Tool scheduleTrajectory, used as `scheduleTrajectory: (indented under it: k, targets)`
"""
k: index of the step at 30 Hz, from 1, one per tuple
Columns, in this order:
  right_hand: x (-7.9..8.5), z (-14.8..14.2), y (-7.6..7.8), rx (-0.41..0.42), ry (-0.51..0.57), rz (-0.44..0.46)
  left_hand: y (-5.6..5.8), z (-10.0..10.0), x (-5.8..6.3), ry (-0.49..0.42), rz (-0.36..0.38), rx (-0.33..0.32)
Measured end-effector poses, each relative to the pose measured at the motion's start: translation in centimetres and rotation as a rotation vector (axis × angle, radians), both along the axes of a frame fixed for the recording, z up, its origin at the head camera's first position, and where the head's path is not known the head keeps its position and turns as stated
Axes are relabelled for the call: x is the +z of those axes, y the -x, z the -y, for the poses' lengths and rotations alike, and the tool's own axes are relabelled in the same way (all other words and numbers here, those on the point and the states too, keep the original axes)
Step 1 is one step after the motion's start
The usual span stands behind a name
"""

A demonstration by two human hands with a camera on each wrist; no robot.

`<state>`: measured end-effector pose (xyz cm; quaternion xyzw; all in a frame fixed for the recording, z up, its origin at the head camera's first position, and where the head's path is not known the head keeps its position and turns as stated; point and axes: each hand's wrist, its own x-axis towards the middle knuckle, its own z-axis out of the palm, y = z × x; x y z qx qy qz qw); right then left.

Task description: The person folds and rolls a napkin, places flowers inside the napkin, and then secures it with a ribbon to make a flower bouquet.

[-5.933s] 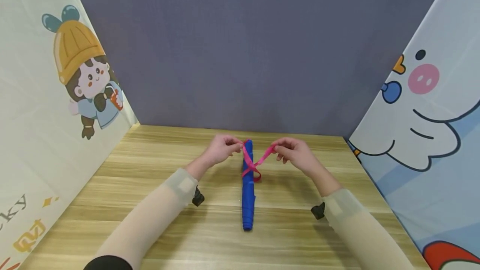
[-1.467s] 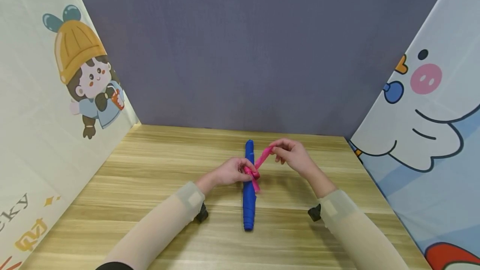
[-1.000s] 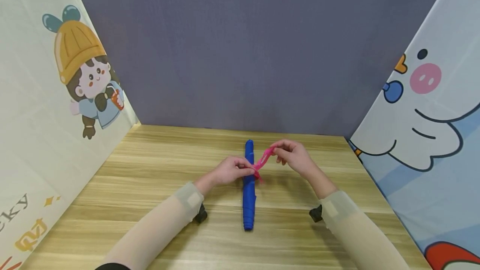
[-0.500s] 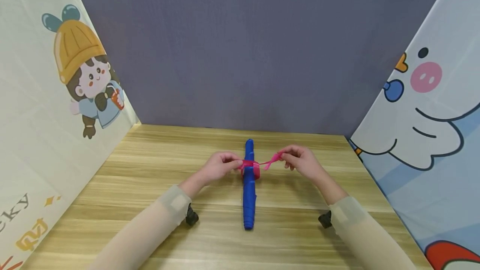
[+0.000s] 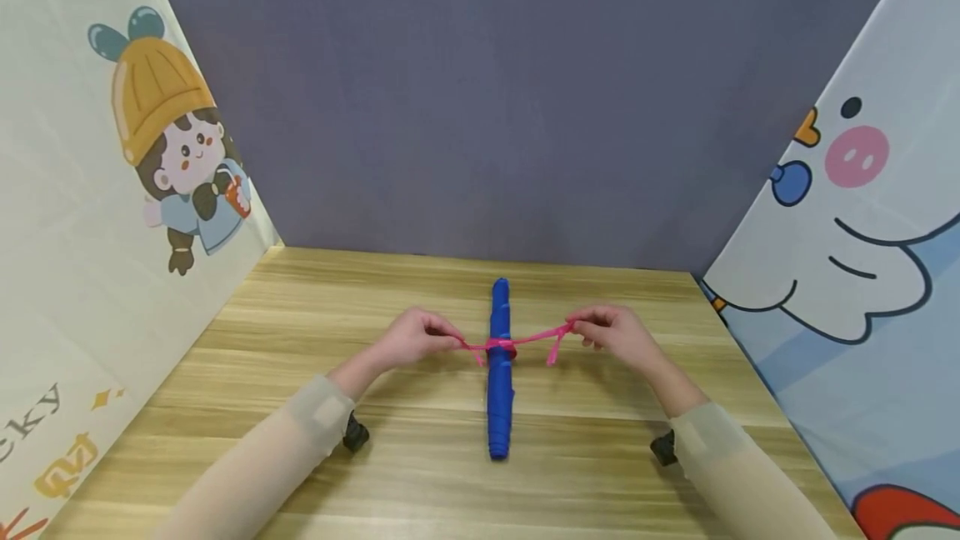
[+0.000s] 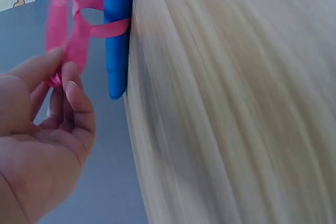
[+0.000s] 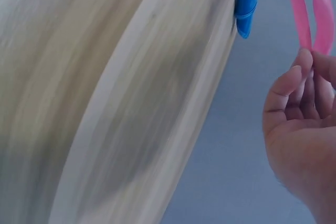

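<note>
A long blue roll (image 5: pixel 499 407) lies on the table, pointing away from me. A pink ribbon (image 5: pixel 500 344) passes round it and crosses over its top. On the left side, my left hand (image 5: pixel 415 338) pinches one part of the ribbon between thumb and fingertips, and a short tail hangs below. My right hand (image 5: pixel 615 332) pinches the other part on the right, where another tail dangles. Between the hands the ribbon is drawn out sideways, nearly straight. The left wrist view shows the pink band (image 6: pixel 109 29) round the blue roll (image 6: pixel 116 3). Doubled ribbon (image 7: pixel 299 11) rises from the right fingertips.
The wood-grain table (image 5: pixel 300 457) ends at a grey-purple panel (image 5: pixel 480 107) behind. Printed cloth panels with cartoon figures stand at the left (image 5: pixel 67 215) and at the right (image 5: pixel 885 290). A small black camera (image 5: pixel 356 433) sits at each wrist.
The left hand has gone from over the roll out to its left, and the right hand slightly right and nearer. The ribbon between them has straightened and tightened across the roll.
</note>
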<state>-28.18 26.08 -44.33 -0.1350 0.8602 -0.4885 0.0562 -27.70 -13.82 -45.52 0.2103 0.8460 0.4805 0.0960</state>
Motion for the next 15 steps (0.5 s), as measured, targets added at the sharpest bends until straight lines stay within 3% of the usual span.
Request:
scheduleTrajectory:
  k: [5, 11, 15]
  targets:
    - [-0.1, -0.8, 0.1, 0.013, -0.086, -0.006, -0.3, 0.8, 0.4, 0.125, -0.094, 0.004]
    - [-0.5, -1.4, 0.3, 0.042, -0.269, -0.072, -0.4, 1.5, 0.2, 0.238, -0.131, -0.007]
    - [-1.2, -1.6, 0.6, 0.043, -0.310, -0.071, -0.1, 2.0, -0.2, 0.276, -0.174, -0.034]
